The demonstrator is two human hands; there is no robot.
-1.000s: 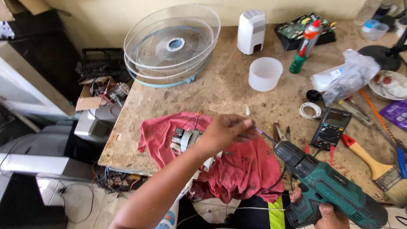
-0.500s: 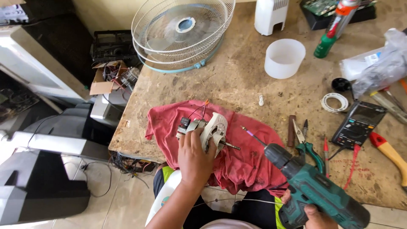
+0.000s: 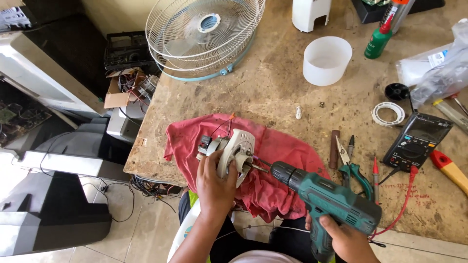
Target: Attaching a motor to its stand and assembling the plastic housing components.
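Fan motor [image 3: 236, 155] clasped by left hand [image 3: 214, 182]; right hand [image 3: 346, 238] wraps drill [image 3: 326, 199].

Bright, even daylight covers the workbench [image 3: 292, 92], with a soft glare around the white cup [image 3: 325, 60]. Shadows are faint and short. Left of the workbench, the floor looks washed out and lines bend near the edges.

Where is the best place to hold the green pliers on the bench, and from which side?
Probably take the pliers by the two green handles, coming from the near bench edge. The handles point towards the person, while the metal jaws point away, beside the brown stick.
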